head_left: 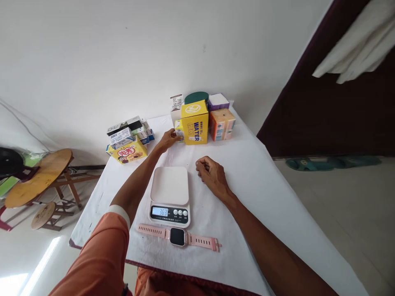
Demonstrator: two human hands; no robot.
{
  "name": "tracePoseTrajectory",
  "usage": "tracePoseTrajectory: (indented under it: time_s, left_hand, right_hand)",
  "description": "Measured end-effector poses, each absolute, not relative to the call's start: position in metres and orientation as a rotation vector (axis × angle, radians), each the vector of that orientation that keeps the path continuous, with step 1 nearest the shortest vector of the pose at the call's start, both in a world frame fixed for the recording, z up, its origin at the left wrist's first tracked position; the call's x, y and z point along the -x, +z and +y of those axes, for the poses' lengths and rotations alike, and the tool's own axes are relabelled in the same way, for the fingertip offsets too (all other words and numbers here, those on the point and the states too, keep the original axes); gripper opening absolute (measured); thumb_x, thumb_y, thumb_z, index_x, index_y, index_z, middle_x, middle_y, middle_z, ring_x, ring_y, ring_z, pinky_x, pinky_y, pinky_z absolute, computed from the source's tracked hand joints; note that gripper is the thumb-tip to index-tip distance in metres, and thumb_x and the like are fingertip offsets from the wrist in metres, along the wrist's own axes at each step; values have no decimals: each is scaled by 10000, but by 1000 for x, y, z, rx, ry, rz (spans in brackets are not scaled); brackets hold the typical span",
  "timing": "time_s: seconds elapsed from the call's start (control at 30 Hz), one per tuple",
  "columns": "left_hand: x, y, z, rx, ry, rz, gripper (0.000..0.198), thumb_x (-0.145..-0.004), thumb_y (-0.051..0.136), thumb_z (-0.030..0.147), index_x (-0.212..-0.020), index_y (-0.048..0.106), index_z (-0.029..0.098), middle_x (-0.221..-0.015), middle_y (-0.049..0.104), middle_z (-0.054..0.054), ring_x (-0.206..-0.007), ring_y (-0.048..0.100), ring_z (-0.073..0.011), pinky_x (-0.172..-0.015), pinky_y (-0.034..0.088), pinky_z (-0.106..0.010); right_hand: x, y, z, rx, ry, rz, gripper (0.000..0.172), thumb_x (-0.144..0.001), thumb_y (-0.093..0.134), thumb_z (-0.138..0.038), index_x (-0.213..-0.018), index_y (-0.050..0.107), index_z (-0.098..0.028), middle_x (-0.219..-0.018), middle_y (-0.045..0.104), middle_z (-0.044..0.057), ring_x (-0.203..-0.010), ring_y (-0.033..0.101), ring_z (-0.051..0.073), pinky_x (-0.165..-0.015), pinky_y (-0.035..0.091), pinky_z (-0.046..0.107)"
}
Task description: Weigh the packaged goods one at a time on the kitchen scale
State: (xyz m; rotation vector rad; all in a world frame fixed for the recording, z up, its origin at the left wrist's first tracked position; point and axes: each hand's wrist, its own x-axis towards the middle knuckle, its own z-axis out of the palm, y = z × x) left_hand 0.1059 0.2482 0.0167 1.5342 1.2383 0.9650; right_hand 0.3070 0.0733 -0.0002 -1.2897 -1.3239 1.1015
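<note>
My left hand (169, 139) reaches to the back of the table, its fingers closed at the edge of a small yellow-and-white box (179, 128). A large yellow box (195, 127) marked "WATER" stands right beside that one and partly covers it. My right hand (212, 176) rests over the cloth with its fingers curled in, and nothing shows in it. Between my arms lies a white kitchen scale (169, 187), its plate bare and its display reading about 363. In front of the scale, a pink smartwatch (178, 237) is stretched out flat.
Behind the yellow box are a green round lid (196, 97), a white box (176, 102) and a purple-and-white box (218, 101). An orange-and-pink box (222, 124) stands at their right. Several boxes, including a yellow snack box (128, 152), are piled at the left. A wall backs the table.
</note>
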Motion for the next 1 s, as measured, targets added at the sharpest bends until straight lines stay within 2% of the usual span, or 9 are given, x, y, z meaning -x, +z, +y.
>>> tracePoseTrajectory:
  time_s: [0.1,0.17,0.3,0.4,0.53,0.63,0.8,0.87,1.0]
  left_hand:
    - [-101,24,230,-1577,1002,1363,666,-684,943,311,-1254,657,120,-1157,724,-174,-900,697,-237,-866,552,-431]
    - [-92,36,210,-1704,1060,1438,655,-717,920,271,-1300,646,154,-1225,685,-165,-916,674,-227,-881,554,-429]
    - [-54,81,169,-2121,1273,1623,501,-855,794,248,-1328,628,240,-1282,638,-131,-1135,607,-274,-1058,489,-477]
    - [-13,115,148,-2228,1324,2181,555,-870,789,349,-1370,577,236,-1392,583,-173,-1324,505,-373,-1122,416,-569]
    - [27,129,133,-1866,908,2707,754,-819,799,606,-1390,528,194,-1455,540,-245,-1374,475,-457,-1129,374,-618]
    - [33,120,129,-1650,809,2728,819,-813,733,721,-1362,528,149,-1425,550,-284,-1369,493,-483,-1135,357,-617]
    - [25,113,133,-1612,1075,2642,841,-685,831,725,-1264,568,175,-1364,588,-293,-1361,477,-536,-1134,319,-666]
    - [23,119,129,-1606,1134,2609,848,-651,867,696,-1266,566,196,-1352,598,-270,-1353,480,-529,-1123,339,-664]
    - [11,134,97,-1752,1146,2616,849,-704,858,628,-1368,524,218,-1367,580,-218,-1344,494,-466,-1127,374,-630]
  right_hand:
    - [-307,1,71,1306,1103,-1335,271,-874,581,-490,-838,618,-223,-754,671,36,-605,612,161,-480,466,255]
    - [-307,0,72,1319,1095,-1345,282,-866,593,-498,-840,624,-219,-760,678,42,-597,605,156,-484,472,257]
    - [-306,-1,72,1339,1087,-1368,284,-849,602,-499,-840,628,-216,-762,685,51,-608,622,162,-494,495,263]
    - [-305,0,72,1352,1077,-1374,284,-844,600,-499,-844,630,-217,-769,690,54,-624,631,168,-504,509,268]
    - [-304,1,73,1360,1071,-1368,274,-839,595,-489,-840,627,-217,-767,691,54,-604,615,159,-495,503,266]
    - [-304,0,73,1365,1058,-1382,270,-838,593,-482,-835,635,-216,-753,693,54,-585,605,156,-484,496,266]
    - [-305,-3,73,1331,1041,-1389,260,-841,618,-469,-830,642,-210,-744,697,54,-581,603,151,-484,498,256]
    - [-305,-3,73,1328,1049,-1382,254,-843,620,-463,-826,638,-210,-742,694,51,-584,603,148,-482,494,250]
    - [-304,-2,71,1324,1047,-1395,253,-857,603,-460,-830,629,-210,-756,694,50,-605,617,156,-485,489,252]
